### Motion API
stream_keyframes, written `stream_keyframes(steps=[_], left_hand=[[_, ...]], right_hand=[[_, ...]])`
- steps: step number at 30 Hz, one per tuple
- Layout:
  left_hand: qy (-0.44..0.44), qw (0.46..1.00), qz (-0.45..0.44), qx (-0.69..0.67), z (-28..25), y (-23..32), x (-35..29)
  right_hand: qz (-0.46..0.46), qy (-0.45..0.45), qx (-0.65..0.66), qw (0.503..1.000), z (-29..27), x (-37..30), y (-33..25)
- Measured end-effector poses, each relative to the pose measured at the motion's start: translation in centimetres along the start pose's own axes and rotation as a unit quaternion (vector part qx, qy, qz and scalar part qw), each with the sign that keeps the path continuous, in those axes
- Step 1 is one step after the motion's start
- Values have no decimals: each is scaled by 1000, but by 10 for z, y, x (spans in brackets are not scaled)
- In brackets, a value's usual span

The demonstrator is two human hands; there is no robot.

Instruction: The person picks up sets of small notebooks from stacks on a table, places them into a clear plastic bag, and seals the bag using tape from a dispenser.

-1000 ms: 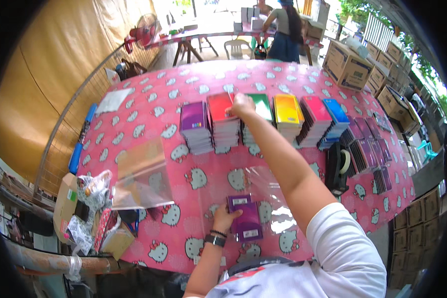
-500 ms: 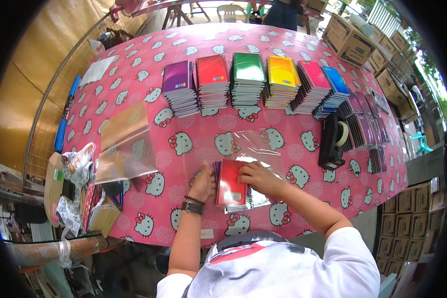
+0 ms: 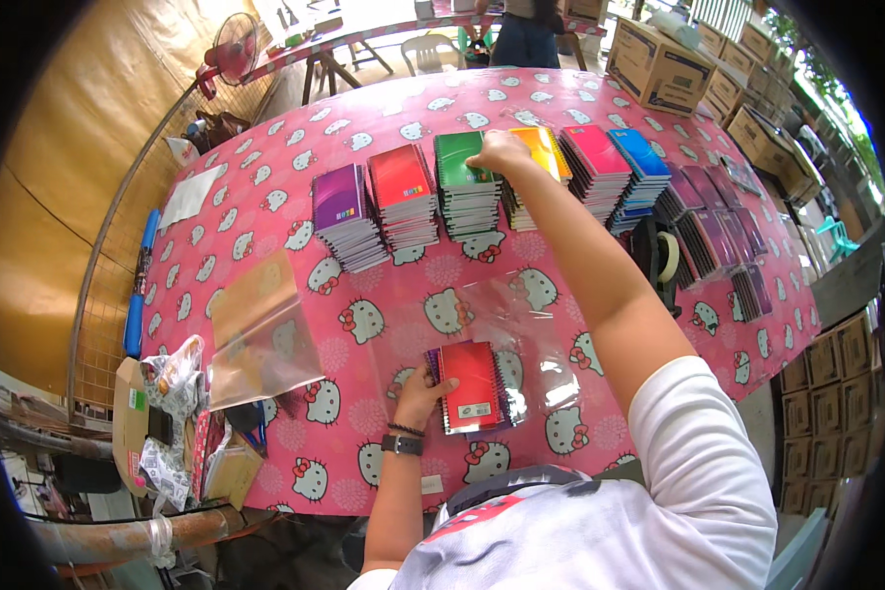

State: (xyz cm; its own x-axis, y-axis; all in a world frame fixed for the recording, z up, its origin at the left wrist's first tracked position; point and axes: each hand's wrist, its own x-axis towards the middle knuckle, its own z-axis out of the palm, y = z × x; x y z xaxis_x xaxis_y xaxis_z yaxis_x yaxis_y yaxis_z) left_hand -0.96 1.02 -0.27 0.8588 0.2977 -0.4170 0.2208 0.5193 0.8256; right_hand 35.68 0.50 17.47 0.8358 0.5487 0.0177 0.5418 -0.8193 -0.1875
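Down at the lower middle of the frame, a person in a white shirt (image 3: 560, 536) works at a table covered with a pink patterned cloth (image 3: 349, 482). The left hand (image 3: 419, 399), with a dark watch (image 3: 401, 444) on its wrist, grips a red notebook (image 3: 471, 379) by its left edge: the thumb presses on the cover, while the other fingers bend around the side and are mostly hidden. Purple covers peek out beneath the red notebook, and clear plastic (image 3: 531, 324) lies spread around it. At the lower left stands an open carton (image 3: 130, 423) beside crumpled wrapping; left of centre lies a brownish plastic sheet (image 3: 261, 329).

Farther up, at the right of centre, a black tape dispenser (image 3: 649, 251) sits near purple packs (image 3: 708, 231). Across the upper middle run stacks of purple, red, green, yellow, pink and blue notebooks. The right hand (image 3: 501, 153) is at the top of the green stack (image 3: 457, 157), thumb on the cover, other fingers bent together; whether they pinch a notebook cannot be told. Beyond, a cardboard box (image 3: 659, 69) rests at the upper right, a red fan (image 3: 233, 51) stands at the upper left, and another person (image 3: 526, 39) is at the top edge.
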Motion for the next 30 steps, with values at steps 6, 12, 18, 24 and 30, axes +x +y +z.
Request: stream_keyframes(steps=[6, 12, 18, 24, 30], left_hand=[[0, 1000, -16, 3, 4, 7, -3], [35, 998, -40, 33, -16, -3, -2], [-90, 989, -51, -106, -4, 19, -3], [-2, 1000, -8, 27, -9, 5, -7], [-8, 999, -3, 43, -4, 7, -4]], right_hand=[[31, 49, 223, 973, -1, 0, 7], [-271, 262, 430, 821, 17, -137, 0], [-496, 15, 183, 849, 120, -284, 41], [-333, 173, 293, 879, 44, -171, 62], [114, 113, 49, 986, -16, -35, 98]])
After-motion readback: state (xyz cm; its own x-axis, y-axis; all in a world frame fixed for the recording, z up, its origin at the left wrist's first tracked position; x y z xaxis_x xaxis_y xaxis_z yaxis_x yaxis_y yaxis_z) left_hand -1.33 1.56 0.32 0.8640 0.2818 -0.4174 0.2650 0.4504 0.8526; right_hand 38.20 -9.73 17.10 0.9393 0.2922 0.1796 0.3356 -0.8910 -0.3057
